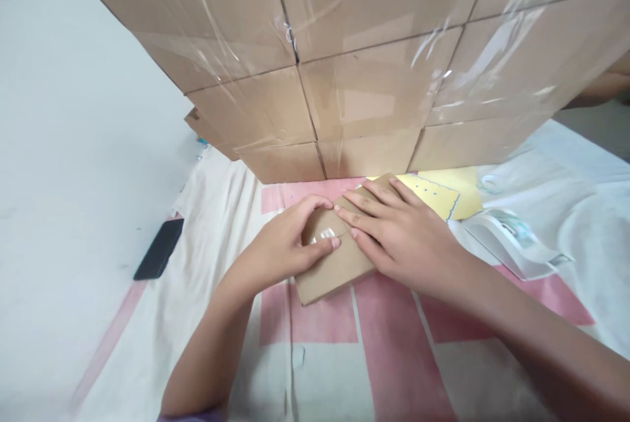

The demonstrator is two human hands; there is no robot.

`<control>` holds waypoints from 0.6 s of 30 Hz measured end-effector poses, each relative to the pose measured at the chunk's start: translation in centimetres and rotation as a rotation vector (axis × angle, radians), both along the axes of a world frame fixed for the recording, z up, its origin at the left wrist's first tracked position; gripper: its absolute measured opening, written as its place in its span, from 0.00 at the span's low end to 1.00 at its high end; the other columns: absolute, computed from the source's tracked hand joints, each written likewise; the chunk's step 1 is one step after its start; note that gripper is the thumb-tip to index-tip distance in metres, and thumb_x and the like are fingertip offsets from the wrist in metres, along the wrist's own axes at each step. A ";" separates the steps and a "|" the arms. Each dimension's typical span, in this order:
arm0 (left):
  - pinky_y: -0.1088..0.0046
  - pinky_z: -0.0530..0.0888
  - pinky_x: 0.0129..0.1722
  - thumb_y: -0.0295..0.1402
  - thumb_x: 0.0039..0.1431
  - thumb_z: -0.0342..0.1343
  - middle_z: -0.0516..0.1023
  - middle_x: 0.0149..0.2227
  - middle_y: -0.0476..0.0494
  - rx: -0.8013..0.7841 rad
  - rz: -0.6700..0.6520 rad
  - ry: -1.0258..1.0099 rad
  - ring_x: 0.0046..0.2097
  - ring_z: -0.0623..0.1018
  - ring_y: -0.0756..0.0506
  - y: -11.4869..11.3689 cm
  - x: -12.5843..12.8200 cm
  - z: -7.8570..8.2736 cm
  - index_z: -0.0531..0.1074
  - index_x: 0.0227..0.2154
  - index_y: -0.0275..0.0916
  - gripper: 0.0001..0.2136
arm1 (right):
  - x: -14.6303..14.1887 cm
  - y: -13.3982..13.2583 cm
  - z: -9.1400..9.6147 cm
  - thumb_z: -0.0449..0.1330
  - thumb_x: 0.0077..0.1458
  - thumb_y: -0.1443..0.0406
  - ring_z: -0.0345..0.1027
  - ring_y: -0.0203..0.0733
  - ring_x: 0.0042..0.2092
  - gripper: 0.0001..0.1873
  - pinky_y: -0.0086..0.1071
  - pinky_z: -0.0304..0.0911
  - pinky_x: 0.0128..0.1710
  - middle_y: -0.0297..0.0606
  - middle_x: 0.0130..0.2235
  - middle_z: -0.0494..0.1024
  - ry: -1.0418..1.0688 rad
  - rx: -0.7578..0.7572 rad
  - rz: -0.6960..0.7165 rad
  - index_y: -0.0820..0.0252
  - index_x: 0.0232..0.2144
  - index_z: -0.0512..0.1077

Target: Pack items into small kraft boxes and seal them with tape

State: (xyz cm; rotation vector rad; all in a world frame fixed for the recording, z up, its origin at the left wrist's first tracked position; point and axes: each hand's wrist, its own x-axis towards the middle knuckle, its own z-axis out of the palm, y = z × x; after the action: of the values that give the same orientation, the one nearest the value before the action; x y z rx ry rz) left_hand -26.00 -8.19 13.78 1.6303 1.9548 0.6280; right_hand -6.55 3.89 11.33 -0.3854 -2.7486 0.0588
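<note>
A small brown cardboard box (335,271) lies at a slant on the cloth, with a shiny patch of clear tape (323,235) on its top. My left hand (283,241) grips its left part, thumb resting on top and fingers curled toward the far edge; some of those fingertips are hidden. Flat across the right part of the top lies my right hand (406,235), fingers stretched out and slightly spread.
Stacked cardboard boxes (369,94) in clear wrap rise directly behind. A black phone (160,249) lies at left near the wall. To the right are a yellow sheet (460,192), a white tape dispenser (516,245) and a small tape roll (491,184). Another person's arm (598,90) shows at far right.
</note>
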 end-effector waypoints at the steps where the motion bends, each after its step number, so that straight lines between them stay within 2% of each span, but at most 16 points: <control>1: 0.66 0.73 0.42 0.43 0.64 0.58 0.79 0.51 0.48 0.009 0.011 -0.008 0.45 0.78 0.42 -0.1 0.1 -0.2 0.68 0.54 0.48 0.18 | 0.0 0.0 0.0 0.48 0.72 0.64 0.62 0.55 0.67 0.23 0.55 0.53 0.66 0.41 0.65 0.73 -0.001 0.006 0.001 0.57 0.62 0.73; 4: 0.62 0.73 0.51 0.40 0.66 0.55 0.78 0.56 0.47 0.073 0.037 -0.043 0.53 0.77 0.40 -0.3 0.1 -0.8 0.69 0.54 0.48 0.16 | 0.0 0.0 -0.2 0.47 0.72 0.63 0.60 0.56 0.68 0.24 0.54 0.54 0.65 0.43 0.66 0.72 -0.007 0.020 -0.008 0.57 0.62 0.73; 9: 0.60 0.64 0.67 0.32 0.66 0.52 0.72 0.65 0.45 0.214 -0.042 -0.136 0.66 0.70 0.41 0.3 -0.4 -2.0 0.70 0.58 0.45 0.19 | -0.3 -0.4 -0.5 0.44 0.73 0.61 0.59 0.58 0.69 0.25 0.56 0.52 0.64 0.41 0.69 0.68 -0.020 -0.005 -0.043 0.56 0.63 0.72; 11: 0.63 0.67 0.64 0.30 0.66 0.49 0.72 0.64 0.45 0.271 0.081 -0.105 0.64 0.71 0.44 -0.2 -0.8 -2.8 0.67 0.61 0.45 0.22 | -0.4 -0.8 -0.5 0.43 0.73 0.61 0.59 0.59 0.68 0.26 0.57 0.51 0.64 0.41 0.69 0.68 -0.018 -0.022 -0.063 0.56 0.63 0.72; 14: 0.67 0.71 0.57 0.32 0.68 0.44 0.74 0.60 0.42 0.367 0.406 0.035 0.59 0.74 0.45 -3.5 -0.8 -4.6 0.64 0.61 0.39 0.21 | -0.4 -1.4 -0.4 0.42 0.73 0.60 0.59 0.60 0.68 0.27 0.59 0.50 0.65 0.42 0.69 0.67 -0.026 -0.041 -0.108 0.57 0.63 0.72; 16: 0.65 0.70 0.57 0.34 0.70 0.39 0.77 0.53 0.41 0.337 0.456 0.083 0.56 0.75 0.44 -7.3 -0.4 -6.2 0.69 0.54 0.34 0.19 | -0.4 -1.6 -0.5 0.42 0.73 0.60 0.59 0.60 0.68 0.27 0.60 0.49 0.65 0.42 0.69 0.68 -0.018 -0.043 -0.133 0.57 0.64 0.72; 18: 0.63 0.72 0.55 0.36 0.66 0.51 0.79 0.45 0.42 0.255 0.401 0.097 0.50 0.77 0.44 -11.4 0.6 -7.9 0.75 0.45 0.37 0.12 | -0.3 -1.8 -0.6 0.42 0.73 0.60 0.59 0.60 0.68 0.27 0.59 0.49 0.65 0.42 0.68 0.68 0.002 -0.038 -0.145 0.56 0.63 0.72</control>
State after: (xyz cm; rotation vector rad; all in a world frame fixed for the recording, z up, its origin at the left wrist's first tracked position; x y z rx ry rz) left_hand -25.37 -19.54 5.86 1.4362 2.3809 1.0032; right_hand -6.86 2.14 10.74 -0.5931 -2.7119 0.0744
